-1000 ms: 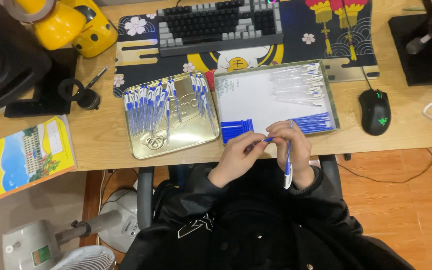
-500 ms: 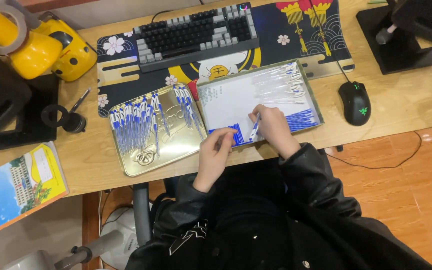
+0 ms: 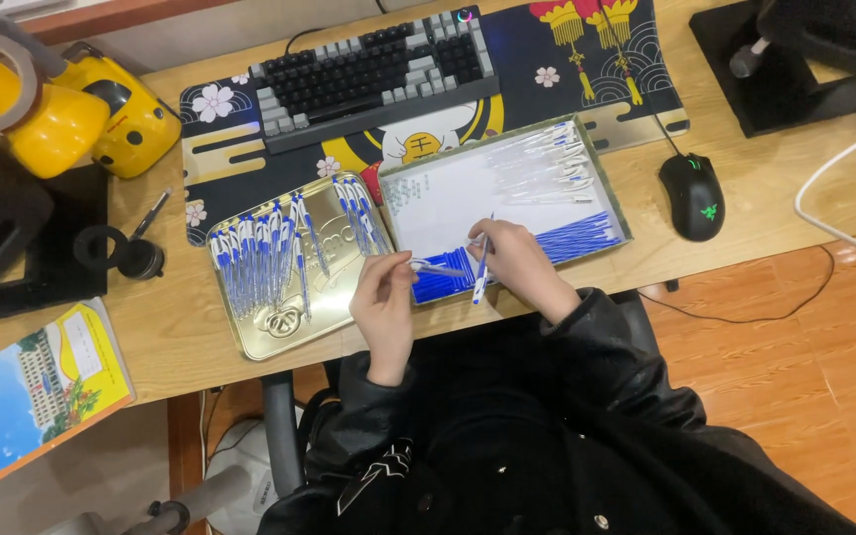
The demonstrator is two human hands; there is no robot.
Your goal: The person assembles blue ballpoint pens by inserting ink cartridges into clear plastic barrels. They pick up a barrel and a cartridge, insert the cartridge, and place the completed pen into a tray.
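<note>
Two hands work over the front edge of a wooden desk point(image 3: 180, 337), seen from the head cam. Left hand point(image 3: 385, 297) is closed in a pinch on a thin blue pen part point(image 3: 440, 268), which lies roughly level and points right toward the other hand; can't tell exactly what part it is, too small. Right hand point(image 3: 519, 260) is closed round a clear ballpoint pen point(image 3: 481, 267) w/ blue tip, held nearly upright, tip end down just beside the end of the blue part. Both hands sit over the near left corner of a white-lined shallow box point(image 3: 448, 193), above a stack of blue refills point(image 3: 438, 287); more blue refills point(image 3: 582, 238) lie along the box's front right, and a row of clear pen barrels point(image 3: 547, 163) along its top right. Just left of the box, touching or nearly so, is a gold metal tray point(image 3: 294, 332) w/ many assembled blue-and-clear pens point(image 3: 260, 260) laid in rough rows. Behind both: mech keyboard point(image 3: 374, 64) on a dark patterned desk mat point(image 3: 587, 59). Black mouse point(image 3: 694, 194) w/ green light is right of the box, well apart from the hands. Yellow toy-like object point(image 3: 71, 109) at far left, colourful booklet point(image 3: 32, 391) at near left edge. Person wears a black jacket point(image 3: 547, 436).
</note>
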